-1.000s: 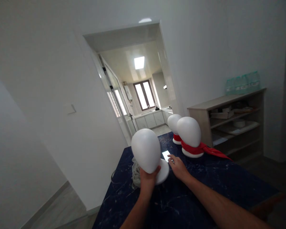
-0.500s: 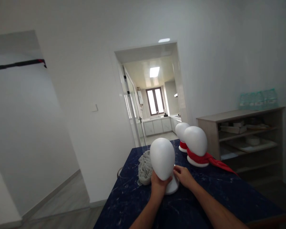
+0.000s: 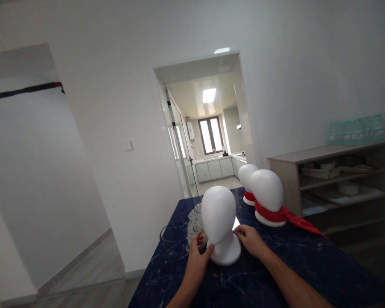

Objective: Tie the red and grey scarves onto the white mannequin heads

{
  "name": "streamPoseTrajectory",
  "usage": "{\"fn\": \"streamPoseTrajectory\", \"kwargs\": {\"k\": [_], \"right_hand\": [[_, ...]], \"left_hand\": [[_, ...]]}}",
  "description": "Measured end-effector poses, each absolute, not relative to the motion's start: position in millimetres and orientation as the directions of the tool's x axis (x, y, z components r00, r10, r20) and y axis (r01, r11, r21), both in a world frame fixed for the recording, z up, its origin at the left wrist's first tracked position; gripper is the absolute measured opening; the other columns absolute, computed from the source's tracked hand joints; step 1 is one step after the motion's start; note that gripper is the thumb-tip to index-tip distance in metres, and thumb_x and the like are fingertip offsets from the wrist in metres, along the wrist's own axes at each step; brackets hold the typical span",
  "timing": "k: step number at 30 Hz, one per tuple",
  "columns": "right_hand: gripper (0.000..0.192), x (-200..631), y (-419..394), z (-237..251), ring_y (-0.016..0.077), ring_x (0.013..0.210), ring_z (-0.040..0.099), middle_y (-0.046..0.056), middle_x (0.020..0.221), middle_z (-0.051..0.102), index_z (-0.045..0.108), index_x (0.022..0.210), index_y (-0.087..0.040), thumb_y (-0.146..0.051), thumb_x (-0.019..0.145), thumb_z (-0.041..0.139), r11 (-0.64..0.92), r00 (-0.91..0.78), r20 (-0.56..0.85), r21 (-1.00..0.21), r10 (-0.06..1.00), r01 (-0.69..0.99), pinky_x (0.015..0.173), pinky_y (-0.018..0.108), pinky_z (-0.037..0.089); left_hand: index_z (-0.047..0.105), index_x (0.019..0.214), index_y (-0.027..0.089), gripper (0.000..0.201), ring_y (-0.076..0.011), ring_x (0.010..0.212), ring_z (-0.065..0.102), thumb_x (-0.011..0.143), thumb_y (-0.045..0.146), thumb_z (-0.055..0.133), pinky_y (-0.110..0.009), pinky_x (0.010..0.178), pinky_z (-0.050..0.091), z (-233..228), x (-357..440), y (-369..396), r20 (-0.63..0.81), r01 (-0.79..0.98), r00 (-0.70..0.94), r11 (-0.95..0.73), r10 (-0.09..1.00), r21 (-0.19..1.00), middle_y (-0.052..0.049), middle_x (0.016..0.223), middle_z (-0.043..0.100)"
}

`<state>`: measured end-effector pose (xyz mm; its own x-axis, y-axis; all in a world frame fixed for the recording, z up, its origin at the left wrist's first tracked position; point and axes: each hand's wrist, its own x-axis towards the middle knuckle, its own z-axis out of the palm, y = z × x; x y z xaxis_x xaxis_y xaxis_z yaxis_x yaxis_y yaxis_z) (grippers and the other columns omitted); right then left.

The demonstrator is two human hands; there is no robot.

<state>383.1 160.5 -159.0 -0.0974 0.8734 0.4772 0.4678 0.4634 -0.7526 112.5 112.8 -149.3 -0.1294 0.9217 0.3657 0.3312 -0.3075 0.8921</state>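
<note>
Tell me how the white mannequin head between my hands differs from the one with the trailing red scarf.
The near head shows no scarf, while the other head has a red scarf wrapped around its neck, one end trailing across the table. The near head stands between the left hand and right hand; the other head stands farther to the right, apart from both. Both are smooth and white, on round bases.

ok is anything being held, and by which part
Nothing clearly: the left hand, open, has its thumb by the neck of the nearest white head; whether the right hand pinches anything cannot be told.
</note>
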Motion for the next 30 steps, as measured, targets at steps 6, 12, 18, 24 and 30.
{"fn": "streamPoseTrajectory", "kwargs": {"k": [6, 12, 18, 24, 30], "right_hand": [[0.032, 383, 165, -166, 0.0273, 0.094, 0.071, 0.01, 0.099, 0.078, 0.078, 0.102, -0.02, -0.03, 0.089, 0.05, 0.435, -0.044, 0.476, -0.758, 0.878, 0.486, 0.09, 0.043, 0.054], [0.05, 378, 158, -160, 0.0304, 0.119, 0.068, 0.011, 0.133, 0.074, 0.071, 0.134, -0.022, -0.042, 0.088, 0.065, 0.498, -0.233, 0.451, -0.839, 0.862, 0.218, 0.105, 0.047, 0.052], [0.046, 383, 160, -153, 0.0326, 0.123, 0.067, 0.01, 0.131, 0.075, 0.074, 0.126, -0.022, -0.032, 0.083, 0.062, 0.471, -0.256, 0.445, -0.881, 0.858, 0.05, 0.109, 0.051, 0.049], [0.044, 378, 156, -152, 0.0334, 0.122, 0.068, 0.012, 0.134, 0.073, 0.074, 0.124, -0.021, -0.036, 0.082, 0.069, 0.454, -0.32, 0.453, -0.888, 0.832, -0.077, 0.11, 0.051, 0.05], [0.05, 374, 154, -154, 0.0362, 0.124, 0.067, 0.014, 0.136, 0.072, 0.072, 0.126, -0.021, -0.044, 0.081, 0.073, 0.417, -0.299, 0.417, -0.906, 0.858, -0.068, 0.105, 0.054, 0.053]], "left_hand": [[0.057, 0.135, 0.015, 0.068, -0.0285, 0.112, 0.066, 0.073, 0.033, 0.079, -0.042, 0.104, 0.051, -145, 80, 122, 0.422, 0.451, -0.007, -0.374, 0.907, 0.811, -0.013, 0.122, 0.068], [0.066, 0.13, 0.017, 0.061, -0.0317, 0.128, 0.061, 0.07, 0.017, 0.075, -0.042, 0.116, 0.041, -147, 119, 110, 0.416, 0.427, 0.093, -0.414, 0.905, 0.804, -0.012, 0.133, 0.07], [0.062, 0.14, 0.018, 0.07, -0.0313, 0.117, 0.064, 0.071, 0.016, 0.069, -0.04, 0.108, 0.047, -152, 150, 92, 0.387, 0.44, 0.036, -0.363, 0.921, 0.822, -0.014, 0.135, 0.068], [0.057, 0.143, 0.018, 0.072, -0.0305, 0.112, 0.065, 0.072, 0.015, 0.065, -0.04, 0.105, 0.049, -157, 151, 78, 0.376, 0.491, 0.05, -0.35, 0.925, 0.797, -0.016, 0.14, 0.064], [0.058, 0.141, 0.017, 0.069, -0.0279, 0.111, 0.065, 0.072, 0.014, 0.063, -0.038, 0.103, 0.049, -153, 148, 74, 0.361, 0.445, 0.068, -0.352, 0.93, 0.823, -0.015, 0.141, 0.064]]}}
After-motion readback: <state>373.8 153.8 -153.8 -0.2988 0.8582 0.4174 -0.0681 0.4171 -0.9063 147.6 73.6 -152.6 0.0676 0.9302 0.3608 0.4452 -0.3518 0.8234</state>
